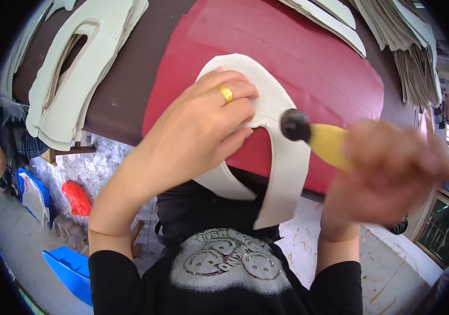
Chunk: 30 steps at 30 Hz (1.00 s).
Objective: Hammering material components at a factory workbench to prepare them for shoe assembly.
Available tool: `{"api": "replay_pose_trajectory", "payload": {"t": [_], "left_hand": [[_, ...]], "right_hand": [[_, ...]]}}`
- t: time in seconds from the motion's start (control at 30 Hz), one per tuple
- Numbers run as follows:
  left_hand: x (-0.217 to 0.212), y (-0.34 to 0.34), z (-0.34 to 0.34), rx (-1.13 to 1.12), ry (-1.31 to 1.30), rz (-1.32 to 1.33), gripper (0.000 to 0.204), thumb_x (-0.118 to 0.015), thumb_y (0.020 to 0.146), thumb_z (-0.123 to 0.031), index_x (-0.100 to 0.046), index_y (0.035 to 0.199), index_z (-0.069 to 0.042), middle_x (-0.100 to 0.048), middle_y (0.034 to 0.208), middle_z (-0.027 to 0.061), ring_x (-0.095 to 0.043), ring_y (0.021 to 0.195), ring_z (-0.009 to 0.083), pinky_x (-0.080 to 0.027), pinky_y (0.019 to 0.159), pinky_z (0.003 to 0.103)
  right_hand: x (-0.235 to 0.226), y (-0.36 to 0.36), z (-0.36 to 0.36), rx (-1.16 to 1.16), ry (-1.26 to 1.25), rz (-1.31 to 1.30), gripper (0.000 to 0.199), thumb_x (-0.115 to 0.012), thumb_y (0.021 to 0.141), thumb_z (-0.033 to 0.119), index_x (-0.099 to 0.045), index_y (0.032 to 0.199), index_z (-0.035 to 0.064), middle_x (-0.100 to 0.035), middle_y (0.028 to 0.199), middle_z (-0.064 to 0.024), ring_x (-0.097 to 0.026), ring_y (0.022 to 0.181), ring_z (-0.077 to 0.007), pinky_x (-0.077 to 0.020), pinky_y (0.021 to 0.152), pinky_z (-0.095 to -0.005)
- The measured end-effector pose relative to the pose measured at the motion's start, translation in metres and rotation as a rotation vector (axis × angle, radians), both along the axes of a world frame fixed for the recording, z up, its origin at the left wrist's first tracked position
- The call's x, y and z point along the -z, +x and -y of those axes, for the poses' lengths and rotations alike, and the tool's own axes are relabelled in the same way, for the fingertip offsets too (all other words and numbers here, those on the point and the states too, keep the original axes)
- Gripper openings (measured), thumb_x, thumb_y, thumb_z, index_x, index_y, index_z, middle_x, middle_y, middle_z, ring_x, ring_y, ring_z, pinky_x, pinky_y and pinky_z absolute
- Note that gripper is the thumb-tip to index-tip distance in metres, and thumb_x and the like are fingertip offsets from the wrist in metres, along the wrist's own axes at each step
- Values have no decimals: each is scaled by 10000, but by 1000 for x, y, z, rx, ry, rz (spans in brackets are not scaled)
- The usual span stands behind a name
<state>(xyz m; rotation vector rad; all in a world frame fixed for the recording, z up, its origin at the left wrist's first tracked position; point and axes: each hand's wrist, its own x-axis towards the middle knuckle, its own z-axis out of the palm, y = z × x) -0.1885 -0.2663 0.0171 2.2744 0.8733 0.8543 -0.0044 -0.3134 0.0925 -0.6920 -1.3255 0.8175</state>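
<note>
A white U-shaped piece, like a shoe upper (290, 163), lies on a red mat, its two legs hanging over the near edge toward my lap. My left hand (209, 113), a gold ring on one finger, rests on it with curled fingers and holds it near the inner notch, where the edge looks folded. To the right, my right hand (392, 170) is blurred by motion and closed round the yellow handle of a hammer (329, 144). The hammer's dark round head is above the piece, just right of the notch; whether it touches cannot be told.
The red mat (340, 73) covers part of a brown table (117, 107). Stacked white uppers (101, 50) lie at the left, with more piled pieces (413, 63) at the far right. Below left are clear plastic wrap (110, 144), a red bag (76, 198) and a blue bin (72, 270).
</note>
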Motion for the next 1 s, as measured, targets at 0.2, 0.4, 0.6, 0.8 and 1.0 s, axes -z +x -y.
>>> {"api": "replay_pose_trajectory", "payload": {"t": [0.2,0.4,0.6,0.8,1.0], "left_hand": [[6,4,-4,-56,51,-33,122,-683,707,-4,-581,766,-39,-620,1065,51,-554,1055,251,-435,929,373],[2,6,-2,-85,-69,-3,108,-662,713,11,-581,753,-48,-619,1049,52,-552,1026,243,-431,904,359],[2,5,-10,-60,-19,21,109,-663,704,12,-591,753,-54,-622,1058,46,-556,1020,243,-435,896,358],[8,-8,0,-183,103,-53,110,-676,691,6,-601,747,-53,-629,1073,38,-568,1002,237,-461,847,339],[6,-8,-3,-173,116,-36,113,-685,681,4,-605,735,-54,-640,1057,33,-580,981,233,-480,805,323]], "right_hand": [[11,-7,-1,216,-138,125,344,-204,1058,259,-516,942,171,-346,558,48,-343,428,-71,-369,450,-285],[28,-16,-32,267,-136,150,323,-243,1062,287,-515,952,152,-356,558,33,-329,424,-87,-372,447,-289],[26,-16,-34,225,-169,112,314,-242,1061,274,-500,931,150,-359,557,30,-340,441,-87,-382,476,-280],[24,-24,-24,229,-207,104,303,-246,1060,266,-489,921,150,-365,559,27,-355,458,-87,-389,503,-270],[25,-33,-25,257,-219,164,261,-281,1054,264,-500,969,151,-384,580,25,-387,479,-89,-387,522,-262]]}}
